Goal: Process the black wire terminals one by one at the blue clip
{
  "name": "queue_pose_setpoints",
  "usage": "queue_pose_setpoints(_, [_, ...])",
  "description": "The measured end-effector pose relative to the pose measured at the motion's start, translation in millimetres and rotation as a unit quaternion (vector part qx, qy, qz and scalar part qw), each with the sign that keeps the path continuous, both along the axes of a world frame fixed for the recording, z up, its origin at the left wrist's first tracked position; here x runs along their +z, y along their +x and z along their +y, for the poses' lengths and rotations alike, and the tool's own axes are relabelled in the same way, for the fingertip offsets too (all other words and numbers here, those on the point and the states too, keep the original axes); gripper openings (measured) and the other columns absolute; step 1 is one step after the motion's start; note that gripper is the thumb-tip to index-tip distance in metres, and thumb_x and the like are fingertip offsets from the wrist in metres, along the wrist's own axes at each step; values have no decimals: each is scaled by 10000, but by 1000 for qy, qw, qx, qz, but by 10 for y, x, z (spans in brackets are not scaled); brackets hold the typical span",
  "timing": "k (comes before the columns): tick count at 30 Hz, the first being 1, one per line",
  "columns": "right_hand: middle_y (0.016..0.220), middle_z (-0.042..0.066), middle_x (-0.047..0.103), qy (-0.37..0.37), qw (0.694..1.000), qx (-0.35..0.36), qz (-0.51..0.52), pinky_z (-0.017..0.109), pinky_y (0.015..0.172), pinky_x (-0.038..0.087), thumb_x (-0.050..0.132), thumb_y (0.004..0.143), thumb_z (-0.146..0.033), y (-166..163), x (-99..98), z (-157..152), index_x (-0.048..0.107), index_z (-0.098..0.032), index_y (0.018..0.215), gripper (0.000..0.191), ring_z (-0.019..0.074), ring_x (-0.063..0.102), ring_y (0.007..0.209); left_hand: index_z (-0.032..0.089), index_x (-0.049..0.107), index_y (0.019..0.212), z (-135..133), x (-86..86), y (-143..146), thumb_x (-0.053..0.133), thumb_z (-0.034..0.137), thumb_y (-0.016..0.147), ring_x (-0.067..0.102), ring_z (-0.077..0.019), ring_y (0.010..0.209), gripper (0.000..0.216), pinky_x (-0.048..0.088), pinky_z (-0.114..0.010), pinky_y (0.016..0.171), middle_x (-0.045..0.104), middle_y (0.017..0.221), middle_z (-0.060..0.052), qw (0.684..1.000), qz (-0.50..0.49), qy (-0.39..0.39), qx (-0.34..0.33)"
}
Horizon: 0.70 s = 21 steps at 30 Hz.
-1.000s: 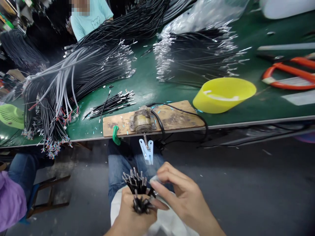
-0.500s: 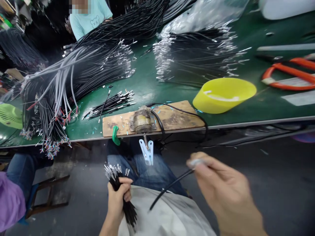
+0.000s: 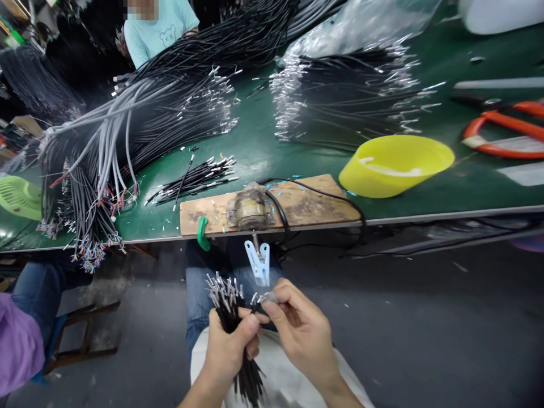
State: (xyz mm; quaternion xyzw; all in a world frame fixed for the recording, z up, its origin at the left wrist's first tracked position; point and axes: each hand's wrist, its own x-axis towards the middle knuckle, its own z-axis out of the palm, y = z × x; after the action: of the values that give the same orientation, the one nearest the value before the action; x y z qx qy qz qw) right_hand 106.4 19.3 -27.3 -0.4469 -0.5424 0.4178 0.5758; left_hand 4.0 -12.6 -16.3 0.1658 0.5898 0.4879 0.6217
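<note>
My left hand (image 3: 233,345) is wrapped round a bundle of short black cables (image 3: 250,378), whose stripped silvery ends (image 3: 225,292) fan out above the fist. Beside the bundle, my right hand (image 3: 304,331) pinches near the silvery tip of a single black cable (image 3: 255,305), close to my left fingertips. Something greyish shows at the right thumb and fingertip; I cannot make out what it is. Just above my hands, a light blue clothes-peg-shaped clip (image 3: 258,263) hangs on the shaft of a small motor (image 3: 250,208), which is fixed to a wooden board (image 3: 314,201).
Short cut cables (image 3: 199,175) lie behind the board. Long black and grey cables (image 3: 170,107) cover the left of the green table, with more cable pieces (image 3: 340,96) at the back. A yellow container (image 3: 399,170) and orange-handled scissors (image 3: 488,127) are at right. A person (image 3: 161,34) is across the table.
My right hand has come left with its single cable to my left hand. My left hand, with the bundle, has shifted slightly right. The view has moved a little.
</note>
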Motion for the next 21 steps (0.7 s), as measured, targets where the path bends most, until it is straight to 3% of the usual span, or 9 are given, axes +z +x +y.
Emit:
queue_pose_setpoints(3, [579, -24, 424, 16, 1000, -1, 1, 231, 451, 343, 506, 849, -151, -31, 7, -20, 483, -205, 605, 251, 130, 418, 510, 123, 544, 608, 6, 14, 5, 759, 596, 484, 265, 16, 242, 534, 155, -145, 272, 453, 393, 78, 1000, 1, -15, 18])
queue_pose_setpoints(6, [584, -22, 429, 11, 1000, 6, 15, 235, 468, 344, 523, 841, -158, 0, 39, 0, 498, -203, 612, 235, 134, 417, 528, 123, 551, 592, 8, 38, -11, 771, 560, 506, 291, 8, 253, 497, 180, -137, 282, 403, 354, 98, 1000, -3, -3, 12])
queue_pose_setpoints(12, [626, -9, 448, -75, 991, -12, 107, 235, 498, 377, 560, 843, -337, 138, -8, 68, 549, -205, 644, 239, 136, 432, 560, 122, 606, 564, -17, 49, -82, 782, 511, 529, 336, -7, 303, 429, 241, -166, 328, 464, 406, 67, 998, 52, 37, -8])
queue_pose_setpoints(17, [774, 56, 541, -110, 961, 154, 200, 293, 574, 471, 557, 701, -665, 109, -72, 106, 671, -193, 890, 521, 183, 528, 645, 151, 584, 560, -44, 69, -110, 802, 492, 497, 364, -49, 333, 409, 271, -207, 359, 450, 390, 58, 994, 100, 25, -30])
queue_pose_setpoints(21, [727, 49, 554, -117, 959, 194, 168, 272, 567, 478, 620, 744, -519, 114, 16, 160, 677, -195, 726, 330, 179, 555, 653, 152, 571, 564, -67, 42, -120, 767, 523, 536, 304, -42, 332, 420, 231, -219, 363, 383, 374, 71, 993, 90, 36, -66])
